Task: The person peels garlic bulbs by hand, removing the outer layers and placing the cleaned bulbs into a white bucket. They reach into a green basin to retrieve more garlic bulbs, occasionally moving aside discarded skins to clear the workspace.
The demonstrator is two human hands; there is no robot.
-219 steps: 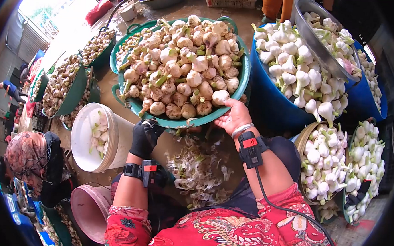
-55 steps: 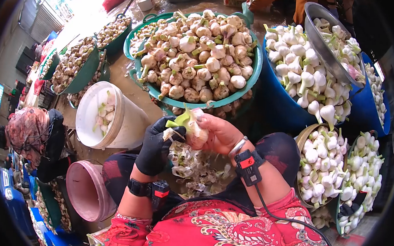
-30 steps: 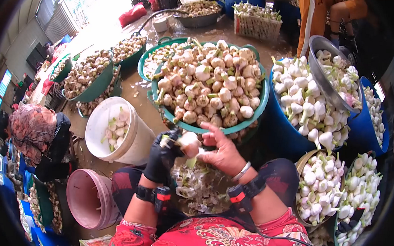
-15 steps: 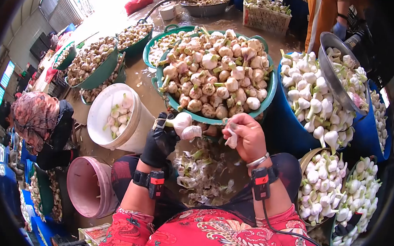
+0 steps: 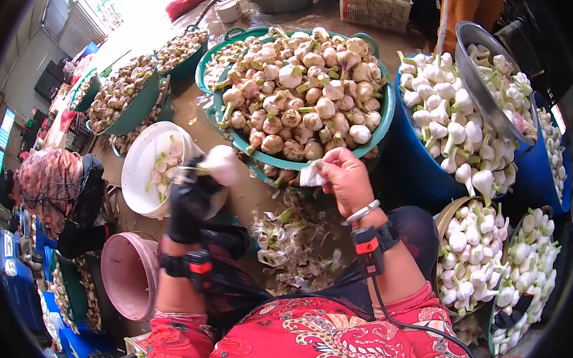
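Observation:
In a black glove, my left hand (image 5: 191,197) is closed on a garlic bulb (image 5: 221,166), which is smeared by motion. The white bucket (image 5: 131,177), with some peeled bulbs inside, is right beside that hand. My bare right hand (image 5: 349,183) pinches a piece of white garlic skin (image 5: 311,175) at the near edge of a green basin (image 5: 388,116). Unpeeled, brownish garlic is heaped in this basin. Below and between my hands, a pile of garlic peelings (image 5: 289,244) lies on the ground.
An upended pink bucket (image 5: 110,273) lies at my left, near another person (image 5: 53,186). Blue tubs (image 5: 407,166) of white garlic and a tilted metal bowl (image 5: 465,46) stand at right. More green basins (image 5: 141,100) of garlic sit at far left.
My left hand has swung left with the garlic bulb, toward the white bucket. My right hand has shifted slightly left and up, still pinching garlic skin. The view has tilted a little.

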